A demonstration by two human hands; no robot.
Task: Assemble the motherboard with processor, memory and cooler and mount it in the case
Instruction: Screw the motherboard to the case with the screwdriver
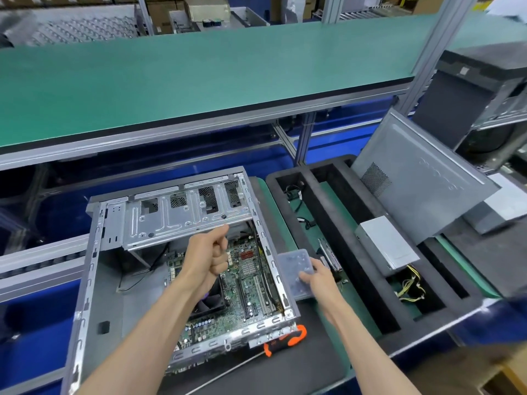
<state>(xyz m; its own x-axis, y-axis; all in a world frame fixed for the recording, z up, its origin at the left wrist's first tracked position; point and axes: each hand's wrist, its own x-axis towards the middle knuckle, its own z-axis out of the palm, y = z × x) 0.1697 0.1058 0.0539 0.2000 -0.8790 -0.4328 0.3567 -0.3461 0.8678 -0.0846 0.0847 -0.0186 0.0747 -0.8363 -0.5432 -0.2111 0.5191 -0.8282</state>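
Note:
An open grey computer case [94,269] lies flat on the bench. The green motherboard [251,283] sits inside it, with a black cooler fan [211,300] partly hidden under my left forearm. My left hand [211,258] hovers above the board with fingers curled and the thumb sticking up; I see nothing in it. My right hand [316,277] holds a clear plastic box [293,269] at the case's right rim, thumb on top of it.
An orange-and-black screwdriver [285,340] lies at the case's near right corner. A black foam tray [342,223] to the right holds a silver power supply [385,246] with yellow cables. A grey side panel [422,178] leans behind it. A green shelf [199,69] overhangs the back.

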